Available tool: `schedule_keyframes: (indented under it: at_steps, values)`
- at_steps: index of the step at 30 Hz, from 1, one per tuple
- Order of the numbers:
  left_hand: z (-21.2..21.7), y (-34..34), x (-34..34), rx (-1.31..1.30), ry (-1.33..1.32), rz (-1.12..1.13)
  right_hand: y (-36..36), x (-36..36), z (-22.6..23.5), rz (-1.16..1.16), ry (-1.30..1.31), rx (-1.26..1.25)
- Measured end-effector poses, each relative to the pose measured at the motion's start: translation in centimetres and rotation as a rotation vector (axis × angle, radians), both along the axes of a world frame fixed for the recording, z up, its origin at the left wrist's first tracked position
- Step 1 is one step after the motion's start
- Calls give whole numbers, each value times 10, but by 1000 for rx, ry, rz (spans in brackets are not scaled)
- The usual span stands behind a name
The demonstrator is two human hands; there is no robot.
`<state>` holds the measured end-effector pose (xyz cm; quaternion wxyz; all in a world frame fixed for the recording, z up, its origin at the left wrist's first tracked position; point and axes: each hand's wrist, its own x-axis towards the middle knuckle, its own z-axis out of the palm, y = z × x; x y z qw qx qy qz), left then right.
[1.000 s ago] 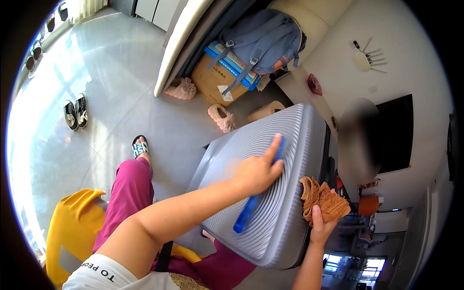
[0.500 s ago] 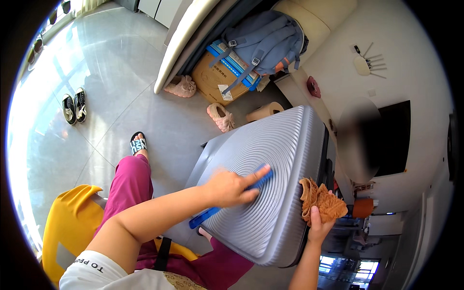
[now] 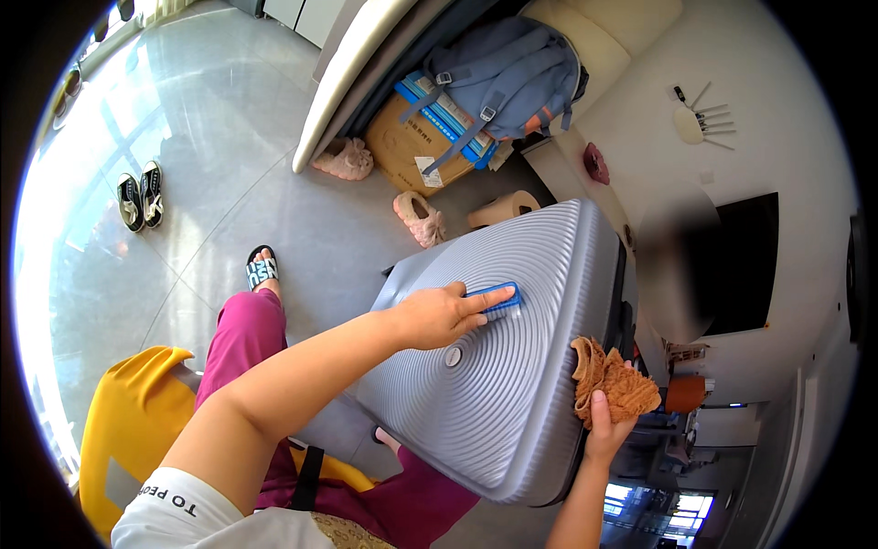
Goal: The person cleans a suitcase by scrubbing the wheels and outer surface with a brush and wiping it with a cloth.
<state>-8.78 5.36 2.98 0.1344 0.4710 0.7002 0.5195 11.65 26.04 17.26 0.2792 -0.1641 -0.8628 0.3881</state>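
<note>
A silver-grey hard-shell suitcase (image 3: 439,403) with ring-shaped ridges and a small round badge stands tilted before me. My left hand (image 3: 439,316) reaches across it, closed around a long blue brush (image 3: 503,295), index finger stretched along its back. The brush's head rests on the ridged face above the badge; its handle is hidden by my hand and forearm. At the suitcase's right edge, my right hand (image 3: 608,435) is closed on a fuzzy brown cloth (image 3: 615,384), with the thumb in front. That hand sits against the suitcase's side.
Behind the suitcase are pink fluffy slippers (image 3: 421,220), a cardboard box (image 3: 398,151) and a blue-grey backpack (image 3: 512,78). Black shoes (image 3: 140,197) stand on the tiled floor at left. Yellow fabric (image 3: 128,412) lies beside my leg. A blurred patch covers part of the right side.
My left hand has moved up and slightly back with the brush, turning it and uncovering the round badge. My right hand with the cloth has barely shifted.
</note>
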Motion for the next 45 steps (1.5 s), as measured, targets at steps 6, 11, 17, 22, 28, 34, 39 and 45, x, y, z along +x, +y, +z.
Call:
schedule_keyframes:
  at_steps: [6, 11, 17, 22, 28, 34, 39, 45]
  values:
    - [21, -2, 11, 140, 85, 36, 3, 6, -4, -15, 10, -23]
    - [15, 3, 9, 150, 126, 31, 5, 3, -1, -8, 14, -12]
    - [9, 13, 18, 81, 38, 212, 7, 3, 0, 10, 6, -4]
    - [6, 13, 18, 91, -32, 190, 4, 3, 1, -1, 11, -34]
    - [19, 10, 26, 147, 17, 145, 4, 3, 2, -4, 2, -45]
    - [26, 7, 28, 273, 96, 37, 6, 3, 1, 0, 6, -41]
    - [23, 19, 14, 243, 38, 149, 10, 4, -2, -1, 12, -20]
    - [18, 24, 13, 166, 100, 286, 1, -1, 1, -16, 17, -43]
